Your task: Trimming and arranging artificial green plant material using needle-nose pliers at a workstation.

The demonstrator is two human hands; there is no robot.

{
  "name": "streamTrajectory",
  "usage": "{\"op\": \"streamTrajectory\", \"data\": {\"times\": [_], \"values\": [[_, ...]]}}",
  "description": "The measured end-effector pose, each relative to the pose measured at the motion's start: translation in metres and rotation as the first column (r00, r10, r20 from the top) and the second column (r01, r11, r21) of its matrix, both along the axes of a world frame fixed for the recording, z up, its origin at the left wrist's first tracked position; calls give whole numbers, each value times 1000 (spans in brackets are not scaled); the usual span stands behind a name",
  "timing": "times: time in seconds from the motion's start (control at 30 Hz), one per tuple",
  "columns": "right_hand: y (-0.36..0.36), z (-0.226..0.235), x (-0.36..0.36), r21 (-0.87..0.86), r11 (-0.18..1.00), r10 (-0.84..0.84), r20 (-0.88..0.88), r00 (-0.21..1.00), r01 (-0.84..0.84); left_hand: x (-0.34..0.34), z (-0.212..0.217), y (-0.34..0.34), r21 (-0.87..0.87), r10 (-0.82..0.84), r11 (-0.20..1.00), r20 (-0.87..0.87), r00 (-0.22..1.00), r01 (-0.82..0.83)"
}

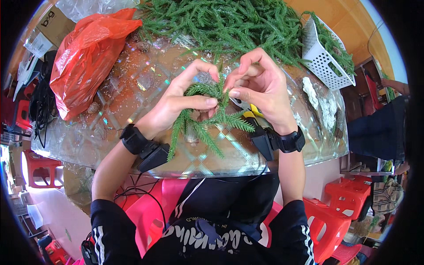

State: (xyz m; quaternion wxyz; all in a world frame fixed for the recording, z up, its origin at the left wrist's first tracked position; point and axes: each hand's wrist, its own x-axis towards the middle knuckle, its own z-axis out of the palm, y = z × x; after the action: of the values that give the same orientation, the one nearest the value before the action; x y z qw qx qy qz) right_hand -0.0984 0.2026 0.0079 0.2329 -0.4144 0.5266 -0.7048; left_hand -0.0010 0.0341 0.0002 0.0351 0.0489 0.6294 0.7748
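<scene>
A small bunch of green artificial pine sprigs (201, 128) hangs between my hands above the table, its needled tips fanning down toward me. My left hand (183, 95) is closed on the bunch, the thumb laid across its middle and the index finger arched above. Thumb and fingertips of my right hand (265, 86) pinch at the upright stems of the same bunch, from its right side. The exact point of that pinch is partly hidden by the fingers. Pliers with yellow and black handles (255, 111) lie on the table just under my right hand.
A large heap of pine sprigs (225, 26) covers the table's far side. A white perforated basket (324, 62) with more sprigs stands far right, a red plastic bag (88, 62) far left. White flakes are scattered over the glass tabletop (154, 145). Red stools (349, 194) stand beyond it.
</scene>
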Motion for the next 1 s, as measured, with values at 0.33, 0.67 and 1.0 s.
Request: {"op": "streamTrajectory", "data": {"times": [0.33,0.67,1.0], "values": [[-3,2,6,26,999,-23,72,997,21,-3,-8,-6,177,-95,980,7,995,92],[-9,-11,5,167,941,-325,191,926,296,-8,7,-9,-728,-141,455,-628,766,-513],[-9,-5,13,17,956,-268,-360,894,294,-22,-11,-36,-139,-49,989,10,999,50]]}}
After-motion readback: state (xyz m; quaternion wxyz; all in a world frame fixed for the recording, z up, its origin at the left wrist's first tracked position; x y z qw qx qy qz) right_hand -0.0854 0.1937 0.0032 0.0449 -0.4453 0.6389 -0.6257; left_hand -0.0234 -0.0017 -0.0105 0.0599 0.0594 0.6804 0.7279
